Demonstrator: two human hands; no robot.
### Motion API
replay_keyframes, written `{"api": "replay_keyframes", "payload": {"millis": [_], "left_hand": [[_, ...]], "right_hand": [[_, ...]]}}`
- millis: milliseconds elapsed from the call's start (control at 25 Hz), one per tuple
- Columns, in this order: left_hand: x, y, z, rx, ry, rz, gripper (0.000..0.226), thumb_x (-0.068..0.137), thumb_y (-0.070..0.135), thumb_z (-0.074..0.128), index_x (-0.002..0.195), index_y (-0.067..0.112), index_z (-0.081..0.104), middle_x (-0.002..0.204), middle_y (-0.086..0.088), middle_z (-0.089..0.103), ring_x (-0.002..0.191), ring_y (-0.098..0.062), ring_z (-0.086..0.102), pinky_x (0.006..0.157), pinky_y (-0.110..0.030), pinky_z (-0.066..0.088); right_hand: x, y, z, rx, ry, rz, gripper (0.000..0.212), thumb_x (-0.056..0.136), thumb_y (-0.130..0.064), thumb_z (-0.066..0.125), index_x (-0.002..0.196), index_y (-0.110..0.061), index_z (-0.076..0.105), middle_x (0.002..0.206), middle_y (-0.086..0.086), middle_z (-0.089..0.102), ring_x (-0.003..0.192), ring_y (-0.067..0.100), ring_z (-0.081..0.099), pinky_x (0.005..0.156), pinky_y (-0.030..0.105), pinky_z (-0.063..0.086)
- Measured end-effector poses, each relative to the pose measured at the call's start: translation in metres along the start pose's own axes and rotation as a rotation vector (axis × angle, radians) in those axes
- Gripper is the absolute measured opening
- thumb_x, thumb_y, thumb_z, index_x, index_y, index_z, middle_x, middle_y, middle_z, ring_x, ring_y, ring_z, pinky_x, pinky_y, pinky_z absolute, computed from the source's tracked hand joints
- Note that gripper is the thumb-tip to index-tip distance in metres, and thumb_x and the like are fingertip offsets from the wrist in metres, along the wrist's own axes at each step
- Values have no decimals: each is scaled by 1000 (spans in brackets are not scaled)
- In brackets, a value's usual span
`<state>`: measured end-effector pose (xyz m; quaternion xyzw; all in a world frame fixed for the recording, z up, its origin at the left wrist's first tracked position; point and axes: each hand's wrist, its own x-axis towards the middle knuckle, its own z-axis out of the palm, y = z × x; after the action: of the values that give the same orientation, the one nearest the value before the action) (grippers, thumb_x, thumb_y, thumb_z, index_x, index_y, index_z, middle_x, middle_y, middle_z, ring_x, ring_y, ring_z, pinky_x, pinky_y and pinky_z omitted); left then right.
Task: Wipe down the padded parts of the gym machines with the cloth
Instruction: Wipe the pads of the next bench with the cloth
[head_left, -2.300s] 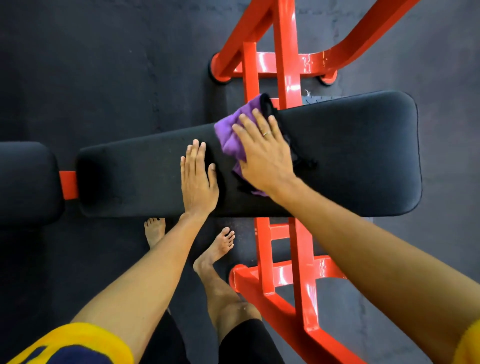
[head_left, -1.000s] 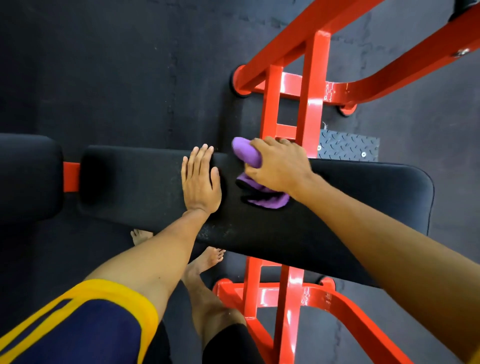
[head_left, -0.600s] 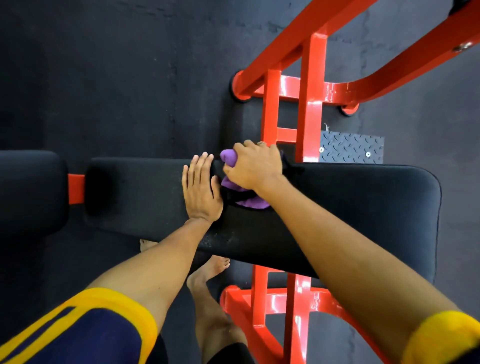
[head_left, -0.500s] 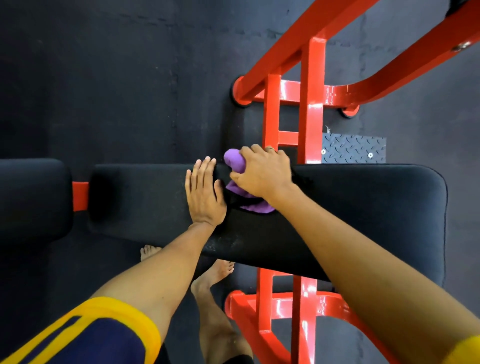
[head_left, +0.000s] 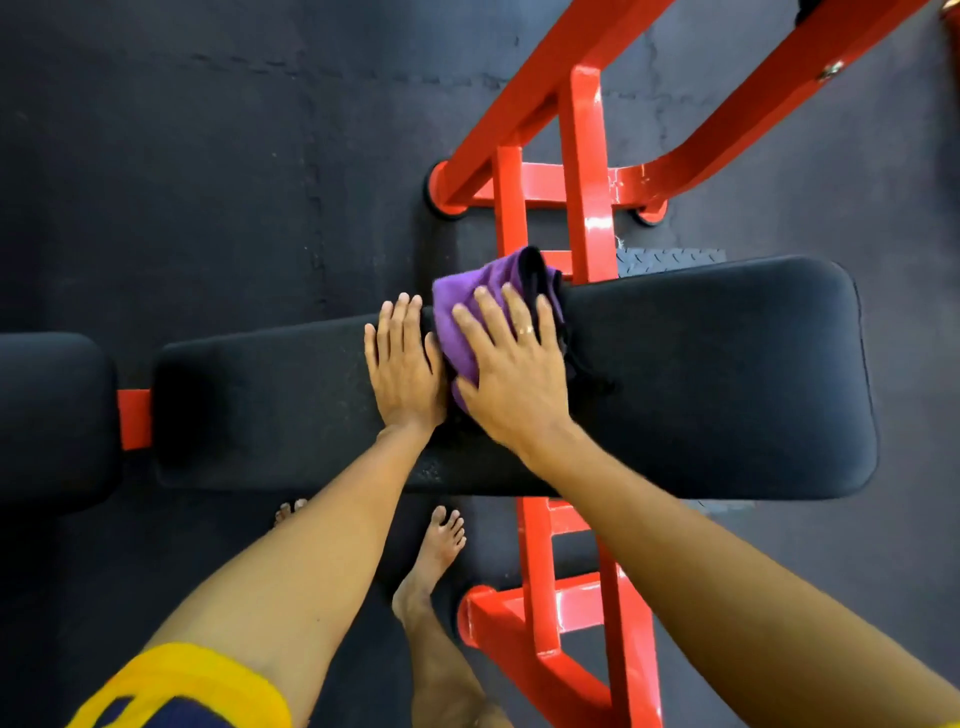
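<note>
A long black padded bench (head_left: 701, 374) runs across the view on a red steel frame. My right hand (head_left: 511, 374) lies flat, fingers straight, pressing a purple cloth with a black edge (head_left: 457, 306) onto the pad near its far edge. My left hand (head_left: 402, 364) rests flat on the pad just left of the cloth, its thumb close beside it. Part of the cloth hangs over the pad's far edge; the rest is hidden under my right palm.
A second black pad (head_left: 52, 415) sits at the left, joined by a red bracket (head_left: 134, 418). The red frame (head_left: 587, 171) rises behind the bench and extends below it near my bare feet (head_left: 436, 551). Dark rubber floor tiles (head_left: 208, 156) surround the machine.
My right hand has gone from gripping the bunched cloth at the pad's far edge to lying flat on the spread cloth. The left hand stays flat in the same place.
</note>
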<state>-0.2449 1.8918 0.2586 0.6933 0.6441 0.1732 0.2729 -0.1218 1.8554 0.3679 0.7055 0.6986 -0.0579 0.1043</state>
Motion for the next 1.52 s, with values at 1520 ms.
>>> {"api": "replay_keyframes", "payload": {"millis": [1520], "left_hand": [[-88, -115, -26, -90, -89, 115, 56, 108, 24, 27, 162, 18, 19, 170, -1, 11, 157, -14, 4, 128, -43, 7]], "right_hand": [[-122, -39, 68, -104, 135, -315, 91, 76, -30, 80, 156, -13, 40, 163, 14, 36, 153, 42, 23, 125, 59, 15]]}}
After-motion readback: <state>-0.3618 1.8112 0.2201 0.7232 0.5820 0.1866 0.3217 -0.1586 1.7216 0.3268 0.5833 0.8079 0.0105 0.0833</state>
